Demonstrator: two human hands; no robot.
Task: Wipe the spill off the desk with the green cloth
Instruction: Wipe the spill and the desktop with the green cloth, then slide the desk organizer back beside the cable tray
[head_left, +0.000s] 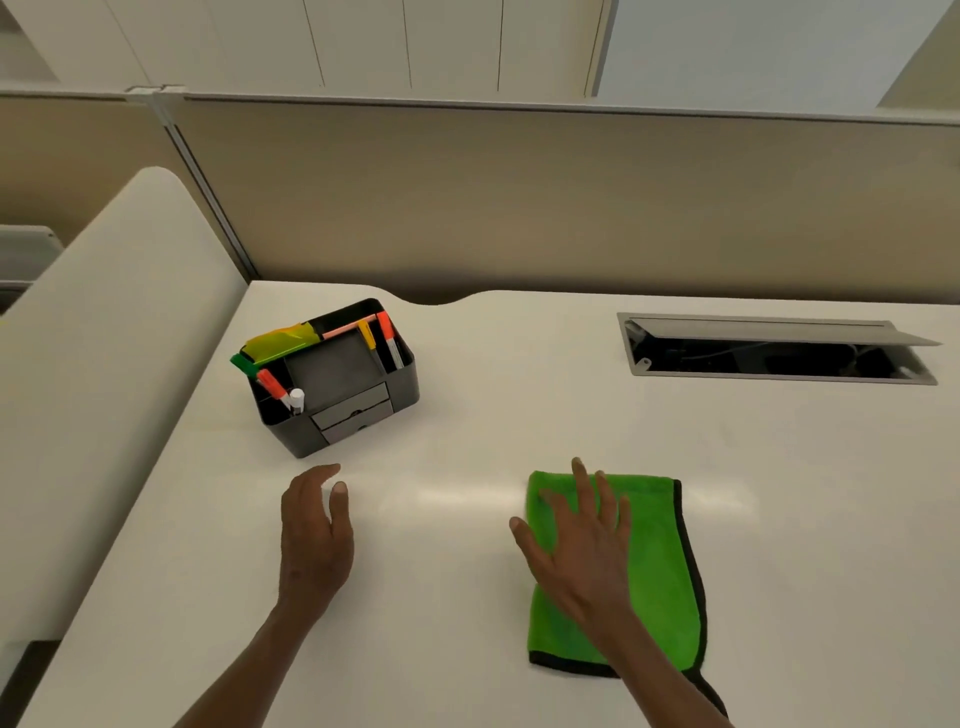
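Right hand (582, 540) flat, fingers spread wide, palm down on the cloth (660, 582). Left hand (314, 535) loosely open, empty, left of the cloth on the bench (519, 415). Organizer (332, 379) beyond the cloth, to its left.

Cloth (660, 561) on desk (467, 426) under right hand (582, 540), left hand (314, 535) leftward, organizer (332, 379) behind it

- White surface (519, 415), glossy, with soft reflected light bands.
- Beige partition panel (519, 208) along the far edge, metal-trimmed.
- Curved cream divider (104, 338) at the left side.
- Open cable hatch (779, 348), lid raised.
- Pale panelled wall (363, 41) beyond.
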